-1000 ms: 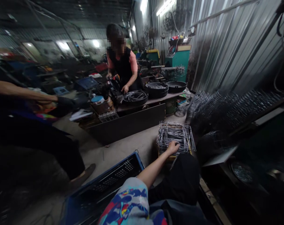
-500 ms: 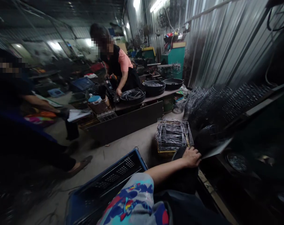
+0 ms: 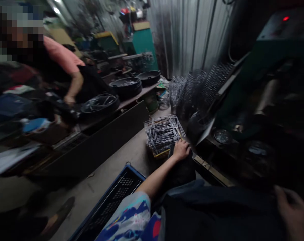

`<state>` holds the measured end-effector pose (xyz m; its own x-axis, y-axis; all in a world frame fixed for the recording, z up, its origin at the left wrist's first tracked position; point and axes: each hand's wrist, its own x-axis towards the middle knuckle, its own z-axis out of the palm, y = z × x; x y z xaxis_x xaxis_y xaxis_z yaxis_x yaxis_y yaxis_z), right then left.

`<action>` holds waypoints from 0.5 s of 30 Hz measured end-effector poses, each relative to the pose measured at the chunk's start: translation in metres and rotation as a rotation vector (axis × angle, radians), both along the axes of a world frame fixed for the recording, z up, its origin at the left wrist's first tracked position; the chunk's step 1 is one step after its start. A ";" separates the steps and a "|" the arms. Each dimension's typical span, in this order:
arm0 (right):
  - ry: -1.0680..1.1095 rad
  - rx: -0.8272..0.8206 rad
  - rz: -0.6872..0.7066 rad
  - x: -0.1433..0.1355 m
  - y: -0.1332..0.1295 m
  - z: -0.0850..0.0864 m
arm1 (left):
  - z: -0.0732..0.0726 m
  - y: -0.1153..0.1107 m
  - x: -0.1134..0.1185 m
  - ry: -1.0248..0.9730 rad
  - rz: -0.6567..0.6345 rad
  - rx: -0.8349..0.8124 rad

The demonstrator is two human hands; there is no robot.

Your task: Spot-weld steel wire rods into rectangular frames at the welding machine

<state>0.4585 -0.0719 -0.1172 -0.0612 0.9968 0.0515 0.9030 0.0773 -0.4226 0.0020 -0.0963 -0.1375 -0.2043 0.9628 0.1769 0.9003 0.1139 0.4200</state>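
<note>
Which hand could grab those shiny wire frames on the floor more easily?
Probably the left hand. It rests on a dark cloth right beside the stack of wire frames. The right hand is blurred at the near right corner, far from the stack.

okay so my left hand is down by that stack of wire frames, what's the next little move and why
Probably slide the left hand forward onto the stack of wire frames and pinch the top one. The hand rests on the dark knee just short of the stack, holding nothing that shows, while the right hand sits blurred at the lower right corner.
</note>
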 end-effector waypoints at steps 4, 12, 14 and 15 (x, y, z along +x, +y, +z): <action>0.345 0.133 -0.277 -0.021 -0.005 0.024 | 0.007 -0.001 0.002 -0.073 -0.010 0.026; 0.513 0.274 -0.243 -0.040 0.009 0.027 | -0.010 0.014 -0.004 0.117 -0.027 -0.031; 0.482 0.273 -0.249 -0.040 0.009 0.016 | -0.021 0.020 -0.006 0.204 -0.018 -0.065; 0.463 0.264 -0.229 -0.041 0.008 0.012 | -0.024 0.022 -0.005 0.246 0.003 -0.091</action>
